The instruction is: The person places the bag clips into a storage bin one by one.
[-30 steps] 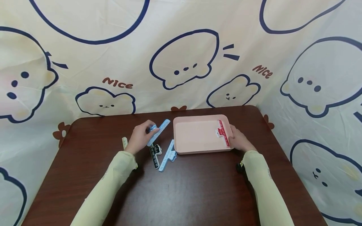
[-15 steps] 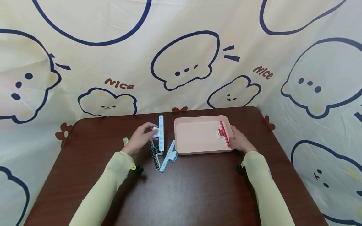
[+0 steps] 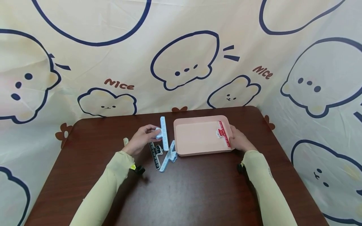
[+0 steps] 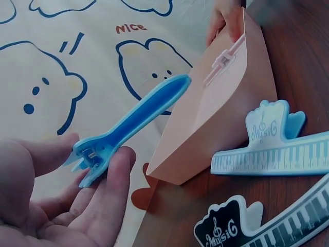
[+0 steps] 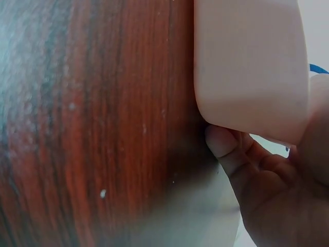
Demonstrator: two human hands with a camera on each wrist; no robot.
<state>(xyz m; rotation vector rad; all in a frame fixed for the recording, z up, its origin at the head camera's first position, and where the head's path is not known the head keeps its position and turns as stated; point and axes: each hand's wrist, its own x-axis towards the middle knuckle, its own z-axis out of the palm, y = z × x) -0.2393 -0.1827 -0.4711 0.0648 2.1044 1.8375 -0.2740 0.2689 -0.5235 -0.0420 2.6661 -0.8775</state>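
My left hand (image 3: 141, 139) pinches the small handle of a light blue bag clip (image 3: 164, 135) between thumb and fingers, beside the tray's left edge. In the left wrist view this clip (image 4: 141, 116) is seen edge-on, its long bar pointing away from the palm. A pink tray (image 3: 195, 135) has its right end gripped by my right hand (image 3: 241, 139); the right wrist view shows the thumb (image 5: 222, 141) against the tray's corner. Inside the tray, near that end, lies a red and white clip (image 3: 223, 134).
On the brown table (image 3: 186, 188), a second blue clip (image 3: 168, 157) lies against the tray's near left corner. Beside it is a black piano-key clip (image 3: 155, 154). A pale clip (image 3: 125, 141) shows partly behind my left hand. A patterned cloth (image 3: 183, 62) hangs behind the table.
The blue clip in my left hand has turned from a diagonal to nearly straight away from me, and has shifted slightly right towards the tray. My right hand keeps its place at the tray.
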